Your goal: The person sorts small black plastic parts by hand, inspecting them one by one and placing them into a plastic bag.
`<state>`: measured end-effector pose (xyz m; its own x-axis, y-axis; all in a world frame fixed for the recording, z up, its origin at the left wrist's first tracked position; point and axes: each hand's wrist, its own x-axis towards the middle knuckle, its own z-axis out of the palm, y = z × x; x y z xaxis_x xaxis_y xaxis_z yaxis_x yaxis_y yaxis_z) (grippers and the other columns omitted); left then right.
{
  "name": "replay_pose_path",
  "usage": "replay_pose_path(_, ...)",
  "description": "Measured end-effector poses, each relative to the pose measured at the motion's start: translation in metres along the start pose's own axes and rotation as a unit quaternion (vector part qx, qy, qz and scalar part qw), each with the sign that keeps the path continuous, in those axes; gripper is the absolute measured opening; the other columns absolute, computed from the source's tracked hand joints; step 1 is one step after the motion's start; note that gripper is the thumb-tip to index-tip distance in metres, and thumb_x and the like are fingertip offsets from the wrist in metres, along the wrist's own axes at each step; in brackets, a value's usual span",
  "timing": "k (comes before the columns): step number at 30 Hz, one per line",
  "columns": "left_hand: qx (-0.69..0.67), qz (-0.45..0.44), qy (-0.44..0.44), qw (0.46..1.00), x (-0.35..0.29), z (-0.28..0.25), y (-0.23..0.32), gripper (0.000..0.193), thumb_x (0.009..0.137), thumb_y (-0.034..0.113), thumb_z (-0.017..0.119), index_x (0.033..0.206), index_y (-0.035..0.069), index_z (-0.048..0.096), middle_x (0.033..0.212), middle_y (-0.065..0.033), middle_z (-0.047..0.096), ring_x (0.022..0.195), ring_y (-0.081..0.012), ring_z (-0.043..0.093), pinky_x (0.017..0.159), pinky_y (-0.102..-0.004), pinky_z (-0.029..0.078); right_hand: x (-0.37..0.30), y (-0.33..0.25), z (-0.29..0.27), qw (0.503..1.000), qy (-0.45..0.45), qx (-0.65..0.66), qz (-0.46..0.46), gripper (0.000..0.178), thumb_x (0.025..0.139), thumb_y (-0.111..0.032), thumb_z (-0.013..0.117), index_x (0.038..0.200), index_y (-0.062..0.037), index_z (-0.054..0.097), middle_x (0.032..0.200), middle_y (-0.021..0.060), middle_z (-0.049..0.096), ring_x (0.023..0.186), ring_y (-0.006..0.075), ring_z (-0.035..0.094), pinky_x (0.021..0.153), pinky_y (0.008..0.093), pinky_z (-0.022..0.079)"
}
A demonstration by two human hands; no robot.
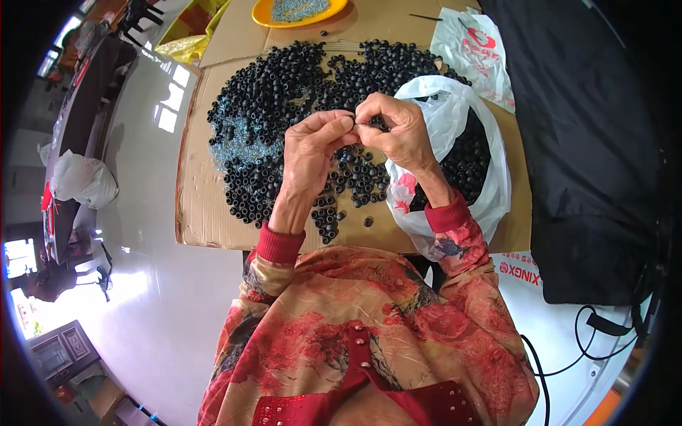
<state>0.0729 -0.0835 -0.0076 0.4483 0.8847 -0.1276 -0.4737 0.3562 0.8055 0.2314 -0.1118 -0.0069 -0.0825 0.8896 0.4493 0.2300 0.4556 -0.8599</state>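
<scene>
While both hands meet fingertip to fingertip over the heap, a small dark piece (353, 120) sits between them, mostly covered. The left hand (310, 149) is nearly closed, thumb against forefinger, and seems to pinch the piece from its side. The right hand (399, 131) is curled, its thumb and bent forefinger closing on the same spot, apparently on the same piece; whether it also grips something else, I cannot tell.

Around and beyond both hands, loose black rings (273, 89) lie on the cardboard-covered surface (202, 227), with clear bluish pieces (241, 153) just left of the left hand. Below the right hand's wrist and to its right, a white plastic bag (497, 177) gapes open, with more black pieces (465, 153) inside. Far ahead of the hands stands a yellow dish (261, 15) of similar clear pieces.

For such fine work, I would let the left hand steady the piece by its edge and leave the finer adjusting to the right fingertips. Pressing evenly and squarely should help, since something this small could tilt or slip down among lookalikes. Lower wrists would probably steady both pinches.
</scene>
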Motion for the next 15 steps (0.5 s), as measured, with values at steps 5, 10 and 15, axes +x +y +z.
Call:
replay_pose_path(5,-0.011,0.016,0.005,1.0,-0.002,-0.003,0.005,0.012,0.081,0.002,0.061,0.091,-0.005,0.062,0.084,-0.01,0.063,0.071,-0.0151,0.062,0.07,-0.0242,0.052,0.002,-0.014,0.007,0.991,0.028,-0.126,-0.03,0.009,0.073,0.001,0.06,0.081,-0.0004,0.057,0.076,0.0074,0.059,0.07,0.0157,0.057,0.064,0.0252,0.045)
replay_pose_path(10,0.07,0.063,0.019,0.995,-0.002,-0.007,0.008,0.011,0.08,0.002,0.061,0.09,-0.005,0.062,0.083,-0.0101,0.063,0.072,-0.0146,0.061,0.069,-0.0242,0.052,0.009,-0.013,0.01,0.946,0.03,-0.264,-0.183,0.013,0.07,0.002,0.061,0.083,-0.0009,0.057,0.069,0.0092,0.055,0.06,0.023,0.053,0.056,0.0314,0.043)
replay_pose_path(15,0.026,0.017,-0.011,0.999,-0.001,-0.013,0.014,0.013,0.079,0.002,0.063,0.09,-0.005,0.063,0.08,-0.0085,0.064,0.07,-0.0121,0.06,0.066,-0.0219,0.05,0.009,-0.009,0.015,0.942,0.045,-0.268,-0.199,0.011,0.07,0.002,0.061,0.079,-0.0014,0.055,0.066,0.0079,0.053,0.058,0.023,0.052,0.054,0.0325,0.042)
